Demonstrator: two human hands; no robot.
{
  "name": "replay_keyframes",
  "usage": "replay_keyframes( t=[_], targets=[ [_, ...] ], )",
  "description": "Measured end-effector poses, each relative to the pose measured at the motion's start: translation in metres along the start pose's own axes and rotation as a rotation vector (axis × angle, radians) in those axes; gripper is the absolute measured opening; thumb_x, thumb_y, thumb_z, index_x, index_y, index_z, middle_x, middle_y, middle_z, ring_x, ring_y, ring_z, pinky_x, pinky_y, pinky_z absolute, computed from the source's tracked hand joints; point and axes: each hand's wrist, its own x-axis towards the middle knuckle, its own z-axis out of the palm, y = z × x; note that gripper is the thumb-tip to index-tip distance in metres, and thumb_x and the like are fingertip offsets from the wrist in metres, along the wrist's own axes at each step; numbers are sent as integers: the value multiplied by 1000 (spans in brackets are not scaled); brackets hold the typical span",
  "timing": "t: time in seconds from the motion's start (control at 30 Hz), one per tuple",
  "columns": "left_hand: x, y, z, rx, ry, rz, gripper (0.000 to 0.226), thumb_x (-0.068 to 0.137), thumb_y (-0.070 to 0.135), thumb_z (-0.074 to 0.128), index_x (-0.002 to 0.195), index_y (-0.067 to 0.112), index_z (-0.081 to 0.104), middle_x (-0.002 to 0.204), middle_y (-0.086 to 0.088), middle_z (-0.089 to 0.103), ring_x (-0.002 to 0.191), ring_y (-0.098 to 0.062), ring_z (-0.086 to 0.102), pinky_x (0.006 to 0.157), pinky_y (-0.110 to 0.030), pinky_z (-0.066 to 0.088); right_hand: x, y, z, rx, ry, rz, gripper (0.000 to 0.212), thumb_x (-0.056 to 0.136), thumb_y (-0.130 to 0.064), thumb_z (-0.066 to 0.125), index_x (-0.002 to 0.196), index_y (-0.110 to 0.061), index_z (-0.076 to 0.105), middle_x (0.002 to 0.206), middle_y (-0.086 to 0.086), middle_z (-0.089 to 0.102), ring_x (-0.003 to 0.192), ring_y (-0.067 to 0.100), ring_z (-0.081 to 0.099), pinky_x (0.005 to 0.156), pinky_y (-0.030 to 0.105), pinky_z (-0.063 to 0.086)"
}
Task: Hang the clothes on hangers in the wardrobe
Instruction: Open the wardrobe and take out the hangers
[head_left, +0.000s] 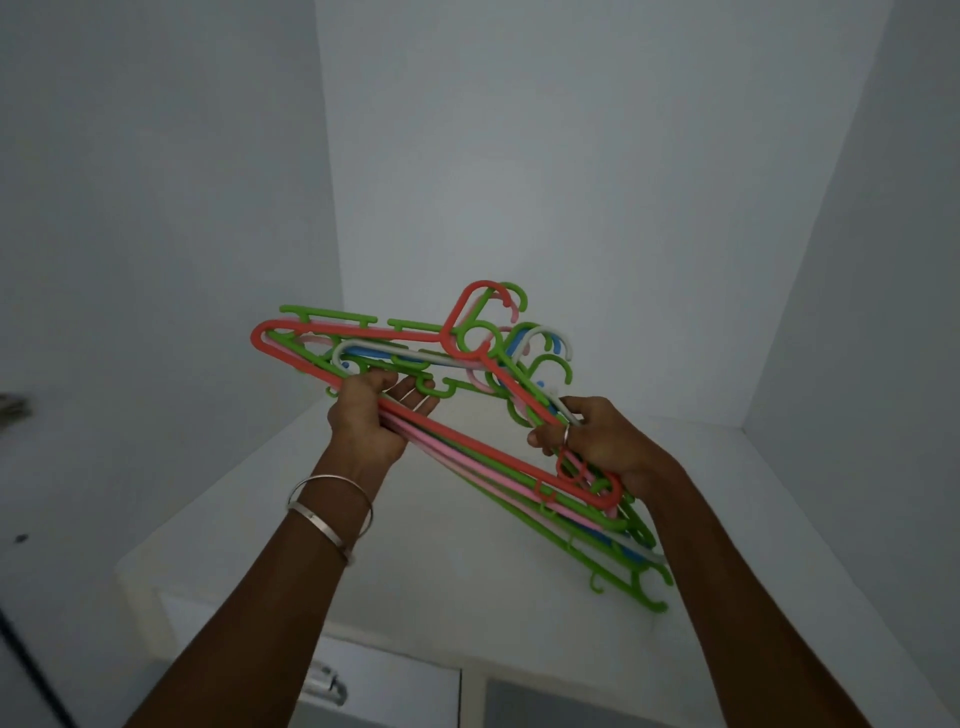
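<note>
My left hand (370, 415) grips the hangers (467, 405) bunch's lower bars. My right hand (602, 441) pinches its sloping arm above the white shelf (415, 571).

Left hand (371, 415) and right hand (602, 441) raised, fingers curled, gripping.

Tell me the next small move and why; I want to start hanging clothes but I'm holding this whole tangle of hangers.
Probably set the bundle of hangers down on the white shelf and work one free. The left hand and right hand both grip the stack, the hooks interlock, and no garment or rail shows.
</note>
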Motion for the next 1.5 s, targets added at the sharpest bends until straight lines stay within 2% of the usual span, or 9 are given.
replay_keyframes(
  t=[0.2,0.43,0.63,0.77,0.9,1.03,1.17,1.4,1.5],
  targets=[
    [-72,45,-33,42,-46,32,11,91,4,46,95,2,56,112,-25,64,100,-39,66,78,-52,55,-63,-25,43,18,16,-42,26,76,-15,78,98,-4,69,75,12,64,51,17,55,51,27,50],
    [-161,75,-93,89,-107,38,10,93,10,49,92,7,59,110,-23,65,85,-35,67,79,-47,56,-158,-27,102,83,23,-65,20,75,-16,80,93,-9,72,73,11,65,52,18,55,50,26,49],
    [-246,85,-137,161,-109,24,9,91,11,56,92,7,63,104,-22,67,88,-33,67,82,-47,55,-236,-9,136,226,-16,-33,21,73,-16,81,93,-14,75,78,16,65,67,31,53,66,40,48],
    [-298,92,-154,173,-129,44,9,91,12,58,89,7,66,101,-21,69,86,-32,68,81,-49,55,-277,-12,147,241,-40,-38,41,59,-30,86,95,-15,75,81,16,67,69,31,55,70,43,47],
    [-346,89,-180,169,-88,52,7,90,11,59,89,8,66,96,-19,70,77,-29,71,76,-46,58,-318,-11,155,227,-98,-43,44,56,-31,85,94,-12,74,80,16,65,65,30,55,66,40,46],
    [-404,80,-215,164,0,77,5,87,11,62,84,11,66,86,-16,72,69,-26,71,75,-42,58,-369,2,173,245,-173,-57,30,68,-15,83,95,-5,72,77,17,64,60,26,55,61,36,44],
    [-472,62,-253,154,62,106,5,87,10,63,84,11,67,92,-18,72,81,-28,69,78,-43,57,-428,18,185,251,-269,-44,33,66,-14,83,97,-10,74,78,12,68,63,20,62,64,34,47],
    [-588,69,-323,93,190,197,8,87,10,63,93,7,67,100,-20,71,95,-32,68,81,-47,54,-511,21,238,295,-491,-47,43,62,-15,80,104,-11,71,69,9,65,48,20,57,45,23,43],
    [-631,87,-357,66,252,253,12,87,13,62,95,5,67,101,-18,70,96,-31,66,79,-47,56,-533,12,275,273,-570,-73,50,62,-17,82,110,-12,68,78,11,70,60,24,63,54,29,50]
  ],
)
